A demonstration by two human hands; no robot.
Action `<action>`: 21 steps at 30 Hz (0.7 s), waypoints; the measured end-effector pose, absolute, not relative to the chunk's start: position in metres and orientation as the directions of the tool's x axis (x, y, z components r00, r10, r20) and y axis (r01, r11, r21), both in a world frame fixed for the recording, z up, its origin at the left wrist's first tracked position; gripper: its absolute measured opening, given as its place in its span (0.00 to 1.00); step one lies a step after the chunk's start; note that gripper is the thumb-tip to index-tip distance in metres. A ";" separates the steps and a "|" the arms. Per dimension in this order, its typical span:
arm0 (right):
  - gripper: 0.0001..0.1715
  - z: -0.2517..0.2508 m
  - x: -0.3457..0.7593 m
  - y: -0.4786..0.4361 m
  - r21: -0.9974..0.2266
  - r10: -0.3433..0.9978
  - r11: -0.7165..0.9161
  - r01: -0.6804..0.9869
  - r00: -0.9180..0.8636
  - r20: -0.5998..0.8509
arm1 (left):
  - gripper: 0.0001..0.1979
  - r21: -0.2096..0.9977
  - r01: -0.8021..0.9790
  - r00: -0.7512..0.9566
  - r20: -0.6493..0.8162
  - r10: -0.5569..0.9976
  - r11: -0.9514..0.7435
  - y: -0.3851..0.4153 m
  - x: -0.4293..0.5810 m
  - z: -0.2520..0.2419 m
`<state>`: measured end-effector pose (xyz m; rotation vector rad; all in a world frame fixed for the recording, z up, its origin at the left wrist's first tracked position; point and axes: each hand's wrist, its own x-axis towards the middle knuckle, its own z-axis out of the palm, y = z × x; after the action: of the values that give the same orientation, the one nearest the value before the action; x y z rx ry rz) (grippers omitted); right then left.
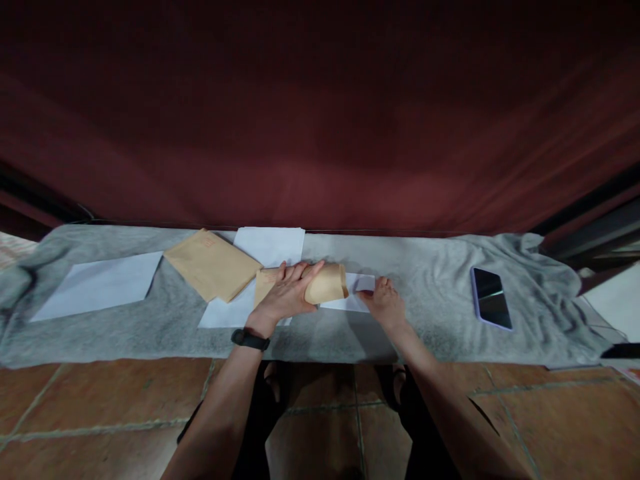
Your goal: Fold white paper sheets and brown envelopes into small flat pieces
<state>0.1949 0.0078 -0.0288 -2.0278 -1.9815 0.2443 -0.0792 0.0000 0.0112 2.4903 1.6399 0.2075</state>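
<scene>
A brown kraft envelope (327, 283) lies in the middle of the cloth with its right end curled up into a bend. My left hand (286, 291) presses on it, fingers spread across the left part and thumb against the curl. Under and beyond the curl, a folded white sheet of paper (345, 302) reaches out to the right. My right hand (385, 301) pinches the sheet's raised right end between thumb and fingers. How far the sheet goes under the envelope is hidden.
More brown envelopes (213, 263) lie to the left, partly over a stack of white paper (273, 243). Another white sheet (100, 283) rests further left. A phone (491, 298) lies on the grey cloth (430, 267) to the right. A dark red curtain (320, 133) hangs behind.
</scene>
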 end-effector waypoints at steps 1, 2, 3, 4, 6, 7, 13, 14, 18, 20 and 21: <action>0.24 -0.026 0.194 0.008 -0.307 0.993 0.013 0.952 0.024 0.114 | 0.58 0.199 0.898 0.395 0.030 0.918 -0.392 0.000 -0.079 0.011; 0.22 -0.023 0.193 0.007 -0.295 0.989 0.047 0.954 -0.003 0.147 | 0.58 0.196 0.897 0.399 0.029 0.917 -0.396 0.001 -0.078 0.011; 0.20 -0.020 0.191 0.007 -0.283 0.983 0.093 0.955 -0.043 0.180 | 0.58 0.194 0.896 0.403 0.029 0.915 -0.400 0.001 -0.078 0.012; 0.18 -0.017 0.190 0.006 -0.266 0.974 0.140 0.954 -0.084 0.208 | 0.58 0.192 0.894 0.406 0.029 0.913 -0.404 0.001 -0.077 0.012; 0.16 -0.014 0.188 0.005 -0.223 0.964 0.176 0.959 -0.122 0.236 | 0.58 0.191 0.894 0.406 0.033 0.913 -0.405 0.001 -0.077 0.012; 0.17 -0.013 0.188 0.005 -0.203 0.967 0.159 0.966 -0.110 0.230 | 0.58 0.189 0.895 0.405 0.036 0.914 -0.404 0.000 -0.076 0.013; 0.25 -0.018 0.198 0.011 -0.228 1.000 0.003 0.974 -0.003 0.000 | 0.58 0.172 0.890 0.419 0.055 0.906 -0.422 -0.001 -0.074 0.014; 0.26 -0.018 0.199 0.013 -0.233 0.999 0.000 0.973 -0.010 -0.039 | 0.58 0.169 0.889 0.421 0.061 0.905 -0.425 -0.001 -0.073 0.014; 0.27 -0.013 0.199 0.017 -0.234 0.989 -0.032 0.972 -0.003 -0.145 | 0.55 0.172 0.888 0.420 0.070 0.905 -0.426 -0.003 -0.071 0.016; 0.25 -0.012 0.199 0.018 -0.246 0.985 -0.047 0.968 0.004 -0.173 | 0.54 0.176 0.890 0.416 0.066 0.907 -0.421 -0.004 -0.070 0.018; 0.24 -0.013 0.199 0.018 -0.254 0.984 -0.055 0.966 0.008 -0.180 | 0.54 0.178 0.890 0.415 0.064 0.908 -0.419 -0.005 -0.069 0.019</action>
<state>0.1993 0.0182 -0.0132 -2.1885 -2.1187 0.4783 -0.0692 -0.0047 0.0192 2.5430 1.6239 0.2281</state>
